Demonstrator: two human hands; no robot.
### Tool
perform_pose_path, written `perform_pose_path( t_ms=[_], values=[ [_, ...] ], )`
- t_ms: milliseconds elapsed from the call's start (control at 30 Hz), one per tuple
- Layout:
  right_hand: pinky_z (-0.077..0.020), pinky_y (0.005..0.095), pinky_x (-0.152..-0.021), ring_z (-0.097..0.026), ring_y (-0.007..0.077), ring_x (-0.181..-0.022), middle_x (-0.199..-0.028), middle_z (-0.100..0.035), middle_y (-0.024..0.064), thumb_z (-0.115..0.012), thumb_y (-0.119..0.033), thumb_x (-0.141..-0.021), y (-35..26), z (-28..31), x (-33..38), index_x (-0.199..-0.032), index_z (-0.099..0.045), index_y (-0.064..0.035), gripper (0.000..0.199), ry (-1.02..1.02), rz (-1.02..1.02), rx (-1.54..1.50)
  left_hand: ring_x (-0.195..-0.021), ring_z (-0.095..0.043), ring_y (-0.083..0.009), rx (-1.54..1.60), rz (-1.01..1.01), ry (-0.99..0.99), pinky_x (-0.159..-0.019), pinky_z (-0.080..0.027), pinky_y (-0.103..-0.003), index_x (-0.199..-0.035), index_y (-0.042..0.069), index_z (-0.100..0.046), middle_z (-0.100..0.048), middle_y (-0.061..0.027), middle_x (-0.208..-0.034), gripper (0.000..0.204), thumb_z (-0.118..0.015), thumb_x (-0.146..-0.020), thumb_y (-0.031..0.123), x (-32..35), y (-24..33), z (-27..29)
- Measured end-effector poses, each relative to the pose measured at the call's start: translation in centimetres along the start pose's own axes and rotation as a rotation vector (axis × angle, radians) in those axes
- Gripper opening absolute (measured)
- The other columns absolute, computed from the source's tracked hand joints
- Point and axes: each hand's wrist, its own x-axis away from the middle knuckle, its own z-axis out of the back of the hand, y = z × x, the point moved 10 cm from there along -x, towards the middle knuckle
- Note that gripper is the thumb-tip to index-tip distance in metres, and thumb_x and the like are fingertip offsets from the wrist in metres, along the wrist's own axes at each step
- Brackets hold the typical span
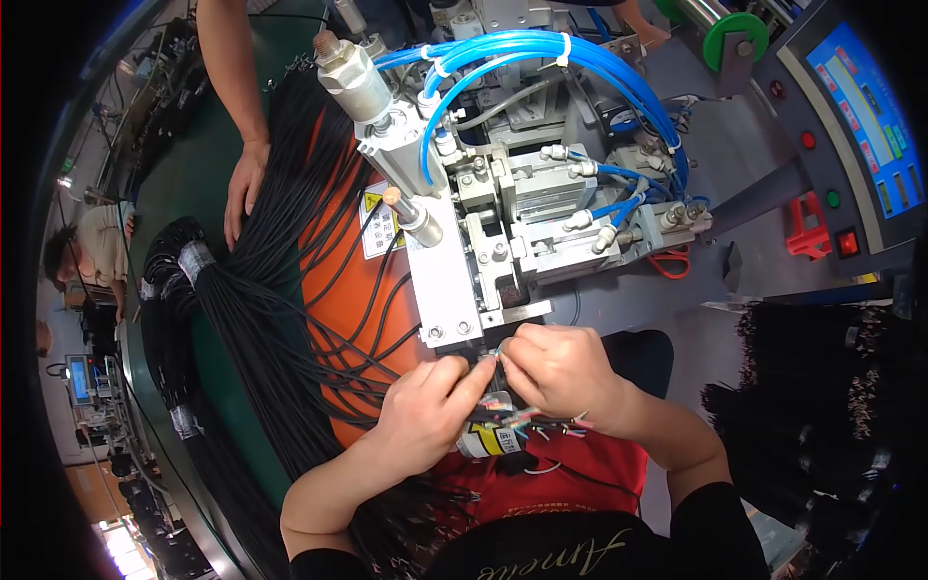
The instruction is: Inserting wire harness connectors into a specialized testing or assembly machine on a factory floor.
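Observation:
My left hand [418, 414] and my right hand [563, 375] meet just below the front of a metal pneumatic machine [443, 280]. Both are closed, with thumbs and fingertips pinching the thin wire ends [496, 355] of a cable between them. The fingers hide most of these wires. Under my hands, more coloured wire ends [522, 418] stick out beside a yellow and white warning label [495, 439]. Long black cables [261, 329] fan out to the left over an orange surface [329, 302], and some run towards my left hand.
Another person's hand [248, 184] rests by the cables at upper left. Blue air hoses [599, 58] arch over the machine. A control panel with a screen [865, 111] stands at right, above dark cable bundles [822, 416]. A red stool [808, 227] is behind.

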Motion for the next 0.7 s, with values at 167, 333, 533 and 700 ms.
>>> perform_pose_path(
  t_ms=[167,333,533,700],
  values=[
    [-0.0467,0.0342,-0.048,-0.058,0.0233,-0.056,-0.067,-0.054,0.0057,-0.065,-0.010,-0.074,-0.7,0.1,-0.2,-0.077,-0.061,-0.0048,0.008,-0.007,0.028,0.060,-0.072,-0.053,-0.0221,-0.140,-0.146,-0.067,-0.061,-0.046,-0.031,-0.118,-0.002,-0.056,-0.052,-0.0087,-0.087,0.050,-0.060,-0.069,0.010,-0.3,1.6,-0.3],
    [-0.0467,0.0329,-0.048,-0.058,0.0224,-0.055,-0.066,-0.054,0.0055,-0.065,-0.010,-0.073,-0.8,0.0,-0.2,-0.076,-0.061,-0.0051,0.008,-0.027,0.017,0.084,-0.071,-0.050,-0.0180,-0.263,-0.190,-0.119,-0.058,-0.044,-0.027,-0.115,-0.007,-0.056,-0.049,-0.0066,-0.084,0.045,-0.055,-0.073,0.009,-0.6,2.6,-0.5],
    [-0.0470,0.0319,-0.048,-0.058,0.0223,-0.055,-0.065,-0.054,0.0054,-0.065,-0.010,-0.074,-0.5,0.1,0.1,-0.075,-0.061,-0.0051,0.007,0.032,-0.007,0.047,-0.072,-0.049,-0.0179,-0.254,-0.166,-0.098,-0.058,-0.044,-0.027,-0.115,-0.007,-0.056,-0.048,-0.0065,-0.082,0.044,-0.055,-0.073,0.009,-0.4,2.4,-0.6],
    [-0.0472,0.0318,-0.048,-0.058,0.0226,-0.054,-0.064,-0.054,0.0054,-0.065,-0.010,-0.074,-0.4,0.3,0.4,-0.076,-0.061,-0.0049,0.007,0.094,-0.008,0.007,-0.072,-0.050,-0.0184,-0.223,-0.168,-0.081,-0.058,-0.044,-0.028,-0.116,-0.007,-0.055,-0.048,-0.0068,-0.083,0.045,-0.055,-0.073,0.009,-0.4,2.3,-0.4]
  ],
)
